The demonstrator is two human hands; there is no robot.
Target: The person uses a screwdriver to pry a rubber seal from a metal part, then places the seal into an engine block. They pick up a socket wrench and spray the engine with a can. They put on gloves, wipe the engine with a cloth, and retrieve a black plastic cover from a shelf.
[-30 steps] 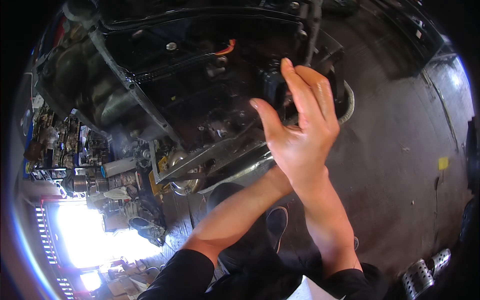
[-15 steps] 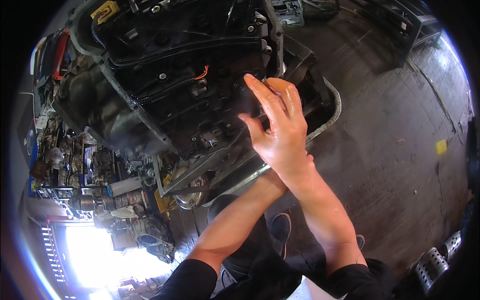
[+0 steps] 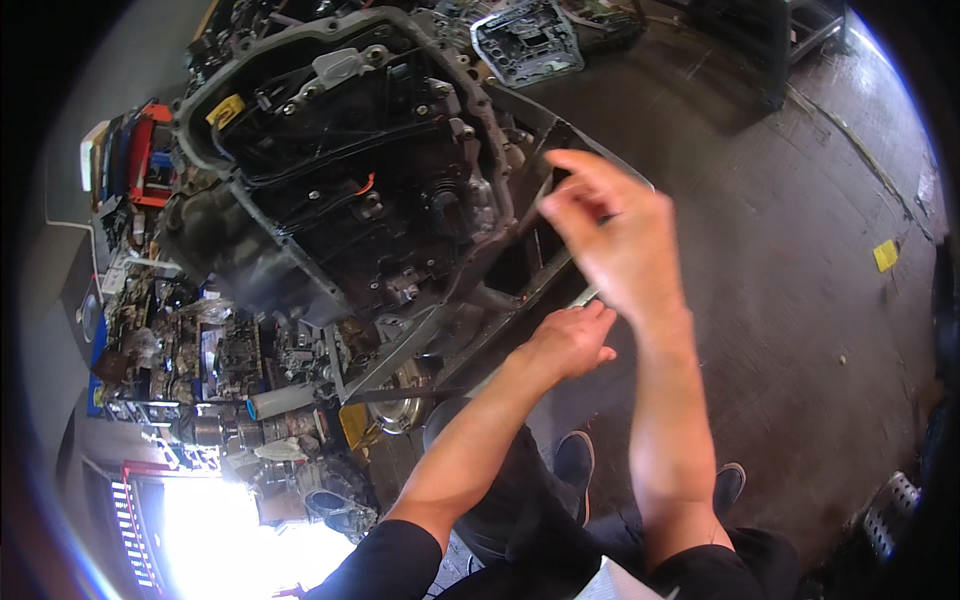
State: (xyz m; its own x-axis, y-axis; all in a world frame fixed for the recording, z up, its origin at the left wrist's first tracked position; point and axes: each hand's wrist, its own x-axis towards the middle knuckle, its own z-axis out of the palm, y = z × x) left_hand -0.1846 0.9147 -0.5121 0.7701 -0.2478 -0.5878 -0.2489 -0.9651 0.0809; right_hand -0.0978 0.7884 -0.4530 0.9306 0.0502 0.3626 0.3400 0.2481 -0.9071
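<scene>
An open grey transmission housing (image 3: pixel 322 268) with dark parts inside rests on a metal frame stand (image 3: pixel 385 352) ahead of me. Inside it show a short orange wire (image 3: pixel 366 184) and a yellow piece (image 3: pixel 227 108). My right hand (image 3: pixel 628 238) is raised just right of the housing, somewhat blurred. Its index finger and thumb are bent but apart, with nothing visible between them. Lower and nearer, my left hand (image 3: pixel 572 340) is held at the stand's front bar, fingers stretched to the right and thumb apart. Whether it touches the bar I cannot tell. Nothing shows in it.
A flat metal casting (image 3: pixel 527 45) lies beyond the housing. Piled machine parts (image 3: pixel 150 340) fill the left side, near a red bin (image 3: pixel 152 155). A dark metal rack (image 3: pixel 780 55) stands far right. On the floor (image 3: pixel 790 330) lies a yellow scrap (image 3: pixel 885 256).
My right hand has drawn away from the housing to the right. My left hand, mostly hidden behind the right wrist before, now shows apart from it. The view has shifted, showing more of the housing.
</scene>
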